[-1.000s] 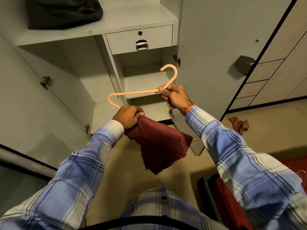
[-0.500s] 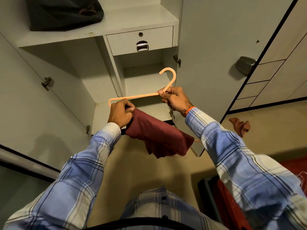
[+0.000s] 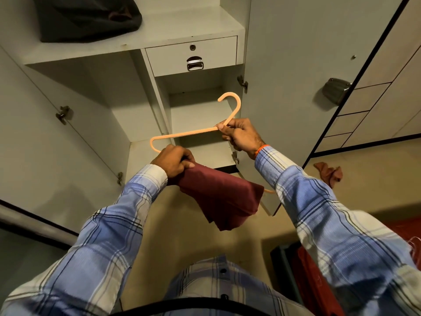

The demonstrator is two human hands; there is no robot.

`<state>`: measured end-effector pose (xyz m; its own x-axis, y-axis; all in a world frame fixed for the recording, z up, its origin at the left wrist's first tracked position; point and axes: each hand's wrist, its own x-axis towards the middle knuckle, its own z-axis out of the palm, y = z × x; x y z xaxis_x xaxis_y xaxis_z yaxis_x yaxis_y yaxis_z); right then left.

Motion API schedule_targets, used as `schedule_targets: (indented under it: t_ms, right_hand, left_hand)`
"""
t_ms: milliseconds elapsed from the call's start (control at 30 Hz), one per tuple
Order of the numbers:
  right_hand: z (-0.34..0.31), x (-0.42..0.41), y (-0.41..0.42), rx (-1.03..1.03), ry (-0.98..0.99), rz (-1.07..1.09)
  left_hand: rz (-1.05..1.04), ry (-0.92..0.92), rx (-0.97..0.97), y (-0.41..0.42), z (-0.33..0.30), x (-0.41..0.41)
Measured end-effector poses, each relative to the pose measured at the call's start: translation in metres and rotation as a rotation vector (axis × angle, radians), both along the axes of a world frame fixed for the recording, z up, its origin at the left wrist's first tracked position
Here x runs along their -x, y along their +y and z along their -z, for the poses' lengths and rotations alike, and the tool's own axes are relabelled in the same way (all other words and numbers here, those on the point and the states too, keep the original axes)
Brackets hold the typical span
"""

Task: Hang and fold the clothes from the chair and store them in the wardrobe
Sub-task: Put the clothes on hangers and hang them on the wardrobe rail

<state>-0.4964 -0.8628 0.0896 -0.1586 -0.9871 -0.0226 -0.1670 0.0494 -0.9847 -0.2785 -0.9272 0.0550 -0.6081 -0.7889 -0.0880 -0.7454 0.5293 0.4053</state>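
Hanger (image 3: 193,132) and maroon garment (image 3: 225,197) are both held up in front of the open wardrobe (image 3: 136,42). Fingers of the right hand (image 3: 241,136) are clenched on the hanger at the base of its hook, which curves upward toward the inner shelves. Fingers of the left hand (image 3: 175,161) are clenched on a bunched edge of the garment, right at the hanger's near-left corner; whether they also pinch the bar itself I cannot tell. The hanger's long axis runs from that corner up and to the right toward the right hand, and a bit of its far end shows below the right forearm. The cloth hangs down and to the right from the left hand, so it lies beneath the frame and partly across it, folded in several layers. My judgement: the garment is being draped over the lower bar, and the left hand, being on the cloth, is the 1 to feed it through while the right steadies the hook. A dark bag (image 3: 88,17) sits on the top shelf, and a small reddish cloth (image 3: 329,173) lies on the floor
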Motion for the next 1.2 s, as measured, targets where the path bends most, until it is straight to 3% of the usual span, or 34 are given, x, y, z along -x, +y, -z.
schedule_targets:
  t_ms: [167, 333, 633, 967, 1200]
  right_hand:
    - [-0.002, -0.001, 0.001, 0.005, -0.005, -0.007]
    - [-0.003, -0.007, -0.001, 0.021, 0.034, -0.012]
    - [-0.008, -0.008, -0.006, 0.020, 0.051, -0.002]
    - [-0.010, -0.014, 0.001, 0.056, 0.074, -0.085]
    - [-0.012, -0.008, 0.002, 0.060, 0.065, -0.067]
  left_hand:
    - [-0.086, 0.178, 0.102, 0.002, 0.000, 0.001]
    - [-0.034, -0.076, 0.001, -0.004, -0.001, 0.005]
    - [0.198, -0.127, -0.029, 0.013, 0.006, 0.026]
    - [0.201, -0.061, -0.251, 0.013, 0.011, 0.023]
    - [0.128, -0.154, -0.006, 0.004, 0.010, 0.003]
